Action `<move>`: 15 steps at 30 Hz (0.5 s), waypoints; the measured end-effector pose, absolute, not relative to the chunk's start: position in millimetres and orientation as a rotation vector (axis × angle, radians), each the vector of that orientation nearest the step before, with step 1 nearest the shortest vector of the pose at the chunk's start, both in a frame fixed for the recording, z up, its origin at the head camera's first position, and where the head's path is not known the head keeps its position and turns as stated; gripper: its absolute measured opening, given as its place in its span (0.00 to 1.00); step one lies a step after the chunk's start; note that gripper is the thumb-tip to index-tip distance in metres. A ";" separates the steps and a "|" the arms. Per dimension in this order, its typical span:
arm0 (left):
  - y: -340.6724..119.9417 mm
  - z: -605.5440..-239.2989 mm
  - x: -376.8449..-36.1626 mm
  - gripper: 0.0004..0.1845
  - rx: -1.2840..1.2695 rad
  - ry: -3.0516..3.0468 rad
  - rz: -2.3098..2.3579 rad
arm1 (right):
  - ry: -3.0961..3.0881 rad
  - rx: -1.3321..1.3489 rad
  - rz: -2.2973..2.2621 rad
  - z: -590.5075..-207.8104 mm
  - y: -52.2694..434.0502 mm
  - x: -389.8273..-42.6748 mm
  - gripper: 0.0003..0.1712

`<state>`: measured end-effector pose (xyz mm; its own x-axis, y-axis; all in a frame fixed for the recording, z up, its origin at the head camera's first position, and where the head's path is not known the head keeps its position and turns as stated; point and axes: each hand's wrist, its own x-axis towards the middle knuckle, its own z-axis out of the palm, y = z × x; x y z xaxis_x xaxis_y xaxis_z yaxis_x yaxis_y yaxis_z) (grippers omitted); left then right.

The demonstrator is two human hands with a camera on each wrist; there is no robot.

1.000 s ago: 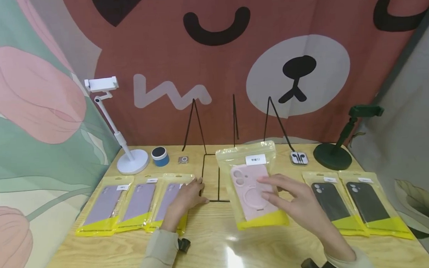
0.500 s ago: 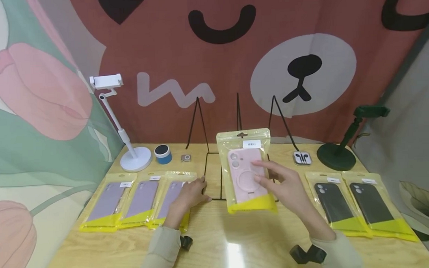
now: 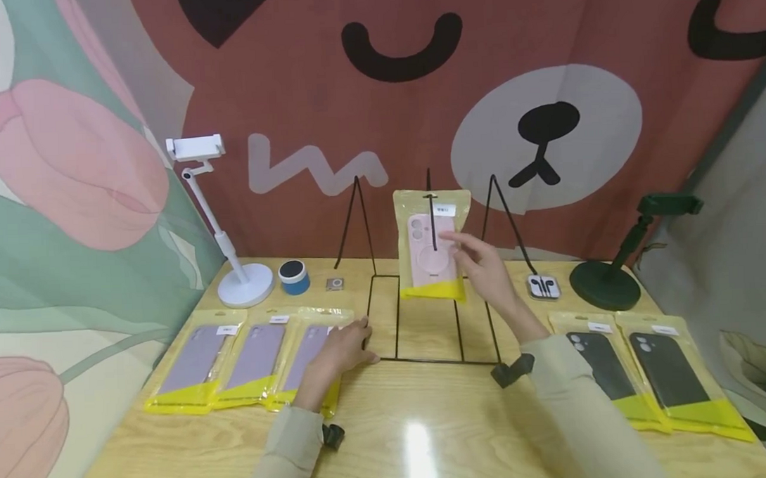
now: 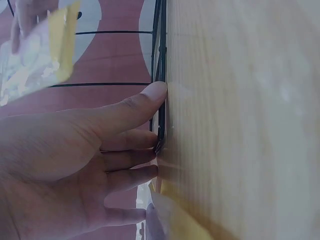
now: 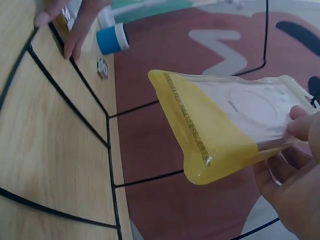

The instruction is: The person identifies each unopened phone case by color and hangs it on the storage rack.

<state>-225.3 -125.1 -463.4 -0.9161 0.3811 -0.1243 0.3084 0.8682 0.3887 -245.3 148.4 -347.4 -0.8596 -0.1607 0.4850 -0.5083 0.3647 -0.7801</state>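
My right hand (image 3: 487, 269) pinches the right side of a yellow-and-clear bagged pink phone case (image 3: 419, 257), thumb on one face and fingers on the other in the right wrist view. A black prong of the wire display rack (image 3: 395, 324) runs in front of the bag, apparently through its hang hole. The bag hangs upright above the rack's base. My left hand (image 3: 342, 347) rests at the base's left front corner, thumb and fingertips spread against the wire (image 4: 162, 112). Beside that hand lies a bagged lilac phone case (image 3: 302, 354), partly covered by it.
Two more bagged lilac cases (image 3: 253, 359) lie at left; two bagged black cases (image 3: 669, 370) at right. A white phone stand (image 3: 245, 286), blue speaker-like cylinder (image 3: 294, 279), small square player (image 3: 335, 284), earphone box (image 3: 543, 287) and green phone stand (image 3: 605, 284) line the back.
My right hand has carried the bagged pink case away from me to the rack's middle prong, which now shows in front of the bag. The left hand has stayed at the rack's corner.
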 end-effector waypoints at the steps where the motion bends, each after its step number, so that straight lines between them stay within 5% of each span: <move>1: -126.0 -463.1 -225.1 0.37 0.530 2.845 0.540 | -2.302 0.587 1.511 -344.8 147.1 -249.4 0.18; 10: -129.3 -462.3 -224.1 0.37 0.533 2.862 0.523 | -2.258 0.436 1.612 -366.5 144.3 -288.3 0.18; 15: -123.6 -464.4 -222.1 0.37 0.545 2.865 0.525 | -2.321 0.389 1.399 -408.2 172.5 -262.1 0.14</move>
